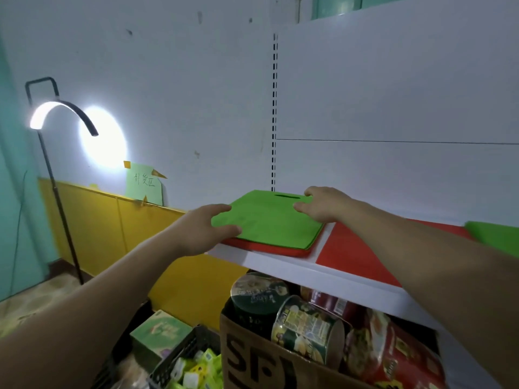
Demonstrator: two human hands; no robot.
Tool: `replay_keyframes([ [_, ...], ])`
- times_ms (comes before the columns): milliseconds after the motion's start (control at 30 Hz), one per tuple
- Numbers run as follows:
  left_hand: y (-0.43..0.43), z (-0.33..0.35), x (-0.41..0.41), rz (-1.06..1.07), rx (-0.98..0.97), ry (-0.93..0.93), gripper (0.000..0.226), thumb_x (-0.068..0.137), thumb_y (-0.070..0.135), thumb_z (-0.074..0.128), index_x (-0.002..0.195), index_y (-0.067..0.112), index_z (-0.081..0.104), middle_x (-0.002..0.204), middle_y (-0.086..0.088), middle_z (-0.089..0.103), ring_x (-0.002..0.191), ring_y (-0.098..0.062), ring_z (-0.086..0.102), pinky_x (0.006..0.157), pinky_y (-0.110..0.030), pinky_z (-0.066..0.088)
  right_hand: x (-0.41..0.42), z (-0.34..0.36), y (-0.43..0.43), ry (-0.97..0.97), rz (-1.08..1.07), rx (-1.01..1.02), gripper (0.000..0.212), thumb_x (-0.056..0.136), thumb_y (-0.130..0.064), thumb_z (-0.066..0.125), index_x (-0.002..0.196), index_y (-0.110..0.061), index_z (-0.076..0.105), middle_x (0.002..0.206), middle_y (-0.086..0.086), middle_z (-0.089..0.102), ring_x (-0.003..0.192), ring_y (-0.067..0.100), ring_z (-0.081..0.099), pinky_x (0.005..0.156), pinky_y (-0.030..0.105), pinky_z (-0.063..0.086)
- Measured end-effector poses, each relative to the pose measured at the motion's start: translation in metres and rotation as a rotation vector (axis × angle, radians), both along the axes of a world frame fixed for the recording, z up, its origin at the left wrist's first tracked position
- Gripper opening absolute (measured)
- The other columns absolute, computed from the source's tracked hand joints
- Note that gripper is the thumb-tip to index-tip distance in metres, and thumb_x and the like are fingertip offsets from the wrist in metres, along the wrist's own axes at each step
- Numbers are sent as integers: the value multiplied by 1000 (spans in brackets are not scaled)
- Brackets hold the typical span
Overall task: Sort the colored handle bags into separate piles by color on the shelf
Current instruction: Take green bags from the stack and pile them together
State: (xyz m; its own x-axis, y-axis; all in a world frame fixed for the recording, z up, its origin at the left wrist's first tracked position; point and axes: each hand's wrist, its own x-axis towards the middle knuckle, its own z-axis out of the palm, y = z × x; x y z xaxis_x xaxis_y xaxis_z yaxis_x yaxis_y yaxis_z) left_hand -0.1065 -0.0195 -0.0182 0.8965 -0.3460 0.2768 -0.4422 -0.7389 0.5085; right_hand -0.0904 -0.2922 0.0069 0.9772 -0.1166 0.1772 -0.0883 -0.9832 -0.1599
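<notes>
a: l hand (202,226) spread wide, thumb + fingers flat on the left edge of the green bag (269,220), no pinch that i can see. r hand (323,203) also wide, palm down on the far right corner, just beside the handle slot (289,196).

b: where's the bag sit?

a: left end of the shelf (280,262), lying flat on top of a red bag (280,249). mixed stack, so sorting isn't done here. second red bag (351,248) lies to the right, partly under the r forearm. other green bag (494,234) is far right, well apart.

b: risks?

a: main one imo: flat palms only press. if both hands slide the green one, friction prob drags the red bag along w/ it and both layers shift.

b: toward the edge?

a: yes. stack sits near the near left corner of the shelf, w/ the red bag's near edge close to the lip. a pull toward the body could tip it off, down onto the box (252,360) of noodle cups (306,321) or the crate (179,357) below left.

b: else?

a: looks like thin floppy fabric, may fold or bunch if lifted by one corner. r forearm hangs over the second red bag, so a sweep right could scuff it out of place. also can't tell if more bags lie under the red one, so layer count unknwn.
</notes>
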Motion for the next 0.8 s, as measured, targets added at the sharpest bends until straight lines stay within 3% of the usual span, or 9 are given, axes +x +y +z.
replay_keyframes([
  [367,-18,4,97,-63,71,62,65,83,53,59,141,30,40,149,-2,38,134,-23,37,106,-35,30,61,-7,-19,68,-103,5,70,94,-57,42,147,-12,30,153,10,31,138,28,33,106,34,32],
  [633,-17,-1,135,-170,158,121,64,86,51,58,142,27,39,149,-4,37,134,-23,37,103,-29,30,63,-14,-4,61,-236,18,71,93,-57,43,146,-11,32,152,11,33,137,29,34,106,32,32],
  [800,-16,-13,143,-269,204,135,66,88,52,54,143,19,38,147,-6,40,132,-23,40,103,-27,31,57,-23,13,146,-385,42,78,93,-61,38,150,-11,24,156,12,23,141,29,26,112,35,26],
])
